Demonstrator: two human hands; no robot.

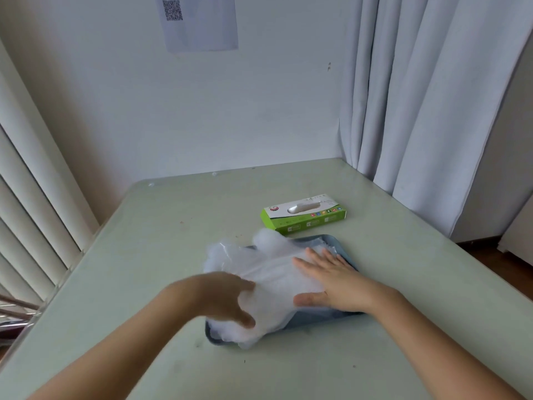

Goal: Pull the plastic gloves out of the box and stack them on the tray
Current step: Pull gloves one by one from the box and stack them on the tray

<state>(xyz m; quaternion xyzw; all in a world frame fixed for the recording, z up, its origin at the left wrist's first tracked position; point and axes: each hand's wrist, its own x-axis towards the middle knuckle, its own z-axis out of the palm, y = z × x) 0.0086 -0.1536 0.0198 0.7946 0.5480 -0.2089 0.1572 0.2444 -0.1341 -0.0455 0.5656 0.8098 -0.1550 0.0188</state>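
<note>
A heap of clear plastic gloves (268, 272) lies on a blue-grey tray (337, 242) in the middle of the table, spilling over its left and near edges. My right hand (331, 280) lies flat on the right side of the heap with straight fingers pressing it down. My left hand (227, 295) is at the heap's left side, blurred, its thumb and fingers curled around the plastic. The green and white glove box (302, 215) sits just behind the tray, with a bit of plastic showing in its oval slot.
The pale green table (178, 226) runs to a white wall at the back. Grey curtains (418, 111) hang at the right rear corner, and a ribbed white panel (34, 197) stands along the left edge. A sheet with a QR code (199, 21) is on the wall.
</note>
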